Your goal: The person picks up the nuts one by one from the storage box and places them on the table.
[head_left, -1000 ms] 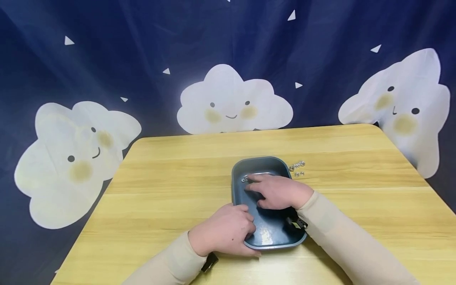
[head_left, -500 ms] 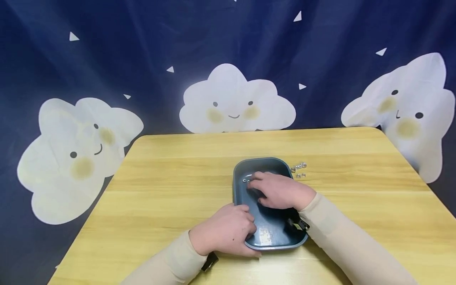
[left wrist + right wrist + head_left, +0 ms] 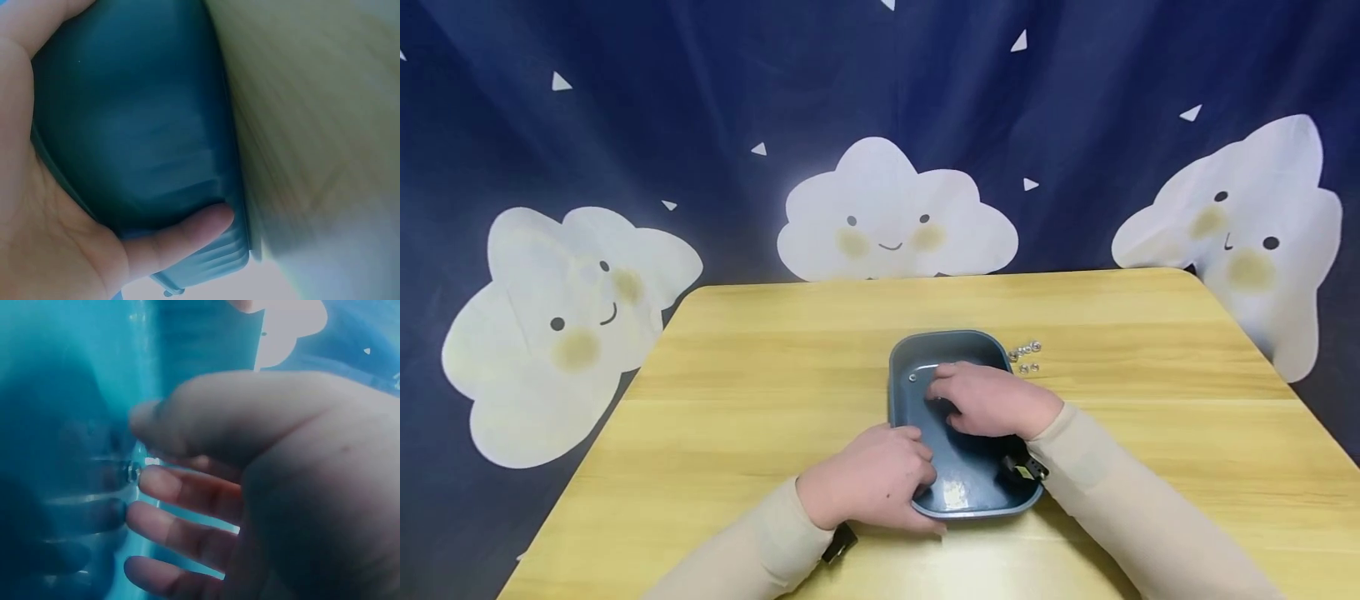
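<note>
A blue-grey rectangular plastic tray stands on the table. My left hand grips its near left side, fingers over the rim; in the left wrist view the thumb lies along the outer wall. Inside the tray, my right hand reaches down with relaxed, slightly bent fingers. One small metal nut is right at a fingertip on the tray floor, the thumb held apart from it. Another small nut lies near the tray's far left corner.
Several small metal nuts lie on the wooden table just beyond the tray's far right corner. A dark blue curtain with white clouds hangs behind the table. A black strap piece shows at my left wrist.
My right fingers have drawn back and bent a little, and one of the two nuts at the tray's far left has shifted toward me and right with them. The left hand keeps its hold.
</note>
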### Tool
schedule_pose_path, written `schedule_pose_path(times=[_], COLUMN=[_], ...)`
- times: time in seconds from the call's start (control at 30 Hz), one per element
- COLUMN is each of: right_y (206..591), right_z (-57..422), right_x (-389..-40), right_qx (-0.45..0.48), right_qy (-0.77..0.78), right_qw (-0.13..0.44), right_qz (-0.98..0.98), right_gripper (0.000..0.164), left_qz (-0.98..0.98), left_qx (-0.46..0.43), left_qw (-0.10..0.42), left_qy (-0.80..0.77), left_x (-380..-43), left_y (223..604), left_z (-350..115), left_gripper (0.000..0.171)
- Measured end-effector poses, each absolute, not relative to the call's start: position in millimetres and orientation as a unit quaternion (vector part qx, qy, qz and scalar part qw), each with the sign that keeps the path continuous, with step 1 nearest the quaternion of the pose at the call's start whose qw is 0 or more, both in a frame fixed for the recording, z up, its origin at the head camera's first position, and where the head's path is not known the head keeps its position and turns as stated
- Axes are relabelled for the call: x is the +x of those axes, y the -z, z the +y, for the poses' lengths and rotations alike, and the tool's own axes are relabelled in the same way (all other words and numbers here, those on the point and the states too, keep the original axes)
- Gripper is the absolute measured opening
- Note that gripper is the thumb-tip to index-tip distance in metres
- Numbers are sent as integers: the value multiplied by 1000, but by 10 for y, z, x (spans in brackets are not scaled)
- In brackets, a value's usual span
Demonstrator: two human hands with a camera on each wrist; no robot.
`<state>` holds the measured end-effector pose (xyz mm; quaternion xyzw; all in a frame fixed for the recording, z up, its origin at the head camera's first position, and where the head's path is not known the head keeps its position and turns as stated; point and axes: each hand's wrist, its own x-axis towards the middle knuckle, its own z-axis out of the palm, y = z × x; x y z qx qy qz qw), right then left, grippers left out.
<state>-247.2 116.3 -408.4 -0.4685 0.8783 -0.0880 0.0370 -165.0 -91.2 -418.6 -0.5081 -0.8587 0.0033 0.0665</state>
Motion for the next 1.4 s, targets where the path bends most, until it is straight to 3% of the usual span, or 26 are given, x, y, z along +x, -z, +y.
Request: schedule_pose_path(times=[0.17,0.53,1.1,1.4], right_y=[4116,4132,4114,4128], right_z=[1199,1099,1194,1150], right_x=[-2471,-2448,-2444,-2461], right_qx=[-457,-418,-410,-407], right_qy=[101,78,75,62], right_qw=[41,112,82,107], right_qz=[882,898,905,905], right_gripper=[19,18,23,18], left_qz=[-856,-853,-850,-853], left_qx=[-512,-514,-518,-515], left_qw=[75,92,91,85], left_qy=[-1,23,25,28], left_x=[-1667,-1613,-1651,-1638], left_y=[4208,4241,4249,4250], left_z=[-890,-970,-922,-942], left_gripper=[53,58,58,57])
